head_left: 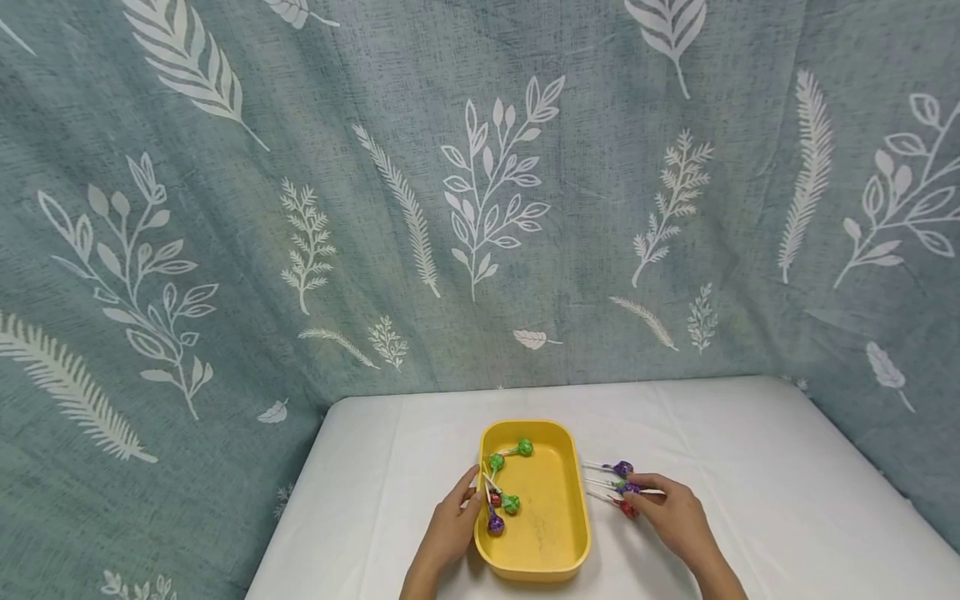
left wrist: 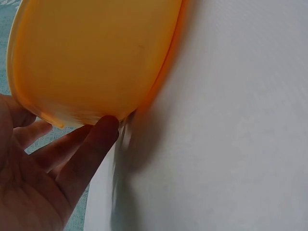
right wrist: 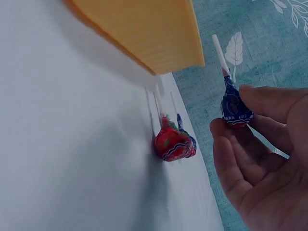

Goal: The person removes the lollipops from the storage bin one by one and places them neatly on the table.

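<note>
The right hand (head_left: 677, 510) pinches a purple lollipop (right wrist: 234, 105) between thumb and fingertips, at about 3 o'clock of the yellow tray (head_left: 547, 483) and just outside it. White print circles the wrapper near its red end — a few characters look like "103", the rest too small to read. Just beside the right hand, a red lollipop (right wrist: 171, 144) and another purple lollipop (head_left: 622, 468) lie on the tabletop (head_left: 660, 417), sticks towards 9 o'clock.

The left hand (head_left: 454, 521) holds the tray's wall at 9 o'clock, thumb at the rim and fingers along the outside. Inside, green lollipops sit at 12 (head_left: 525, 447), 10 and 9 o'clock, with a red wrapper (head_left: 495, 500) at 9 and a purple lollipop at 8 (head_left: 496, 525) — any lettering there is too blurred to make out.
</note>
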Action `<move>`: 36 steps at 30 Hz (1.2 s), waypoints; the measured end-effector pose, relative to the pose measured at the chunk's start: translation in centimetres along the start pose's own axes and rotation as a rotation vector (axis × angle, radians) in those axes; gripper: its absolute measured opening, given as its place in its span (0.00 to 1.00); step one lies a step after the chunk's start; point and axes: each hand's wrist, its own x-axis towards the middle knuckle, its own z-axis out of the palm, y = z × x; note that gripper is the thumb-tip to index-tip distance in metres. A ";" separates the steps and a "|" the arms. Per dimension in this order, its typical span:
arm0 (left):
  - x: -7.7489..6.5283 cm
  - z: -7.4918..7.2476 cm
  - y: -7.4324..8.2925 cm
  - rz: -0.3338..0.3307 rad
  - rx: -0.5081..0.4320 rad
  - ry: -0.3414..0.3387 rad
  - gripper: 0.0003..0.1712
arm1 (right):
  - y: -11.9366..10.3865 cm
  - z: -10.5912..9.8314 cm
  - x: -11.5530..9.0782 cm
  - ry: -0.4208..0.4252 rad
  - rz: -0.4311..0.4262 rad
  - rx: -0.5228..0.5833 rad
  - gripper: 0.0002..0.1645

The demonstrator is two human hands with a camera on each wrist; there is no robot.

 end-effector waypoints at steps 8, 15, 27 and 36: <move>0.1 0.1 -0.1 -0.004 -0.003 -0.002 0.29 | 1.4 0.2 -0.3 -0.008 0.010 -0.072 0.21; 0.2 0.1 -0.2 -0.010 0.004 0.004 0.29 | 2.3 0.7 -0.4 -0.035 0.038 -0.111 0.20; 0.0 0.1 -0.1 0.007 -0.011 -0.007 0.29 | 2.5 1.5 -0.6 -0.059 0.014 -0.122 0.15; 0.1 0.1 -0.1 0.006 -0.012 -0.003 0.29 | 2.6 1.8 -0.5 -0.076 0.028 -0.162 0.15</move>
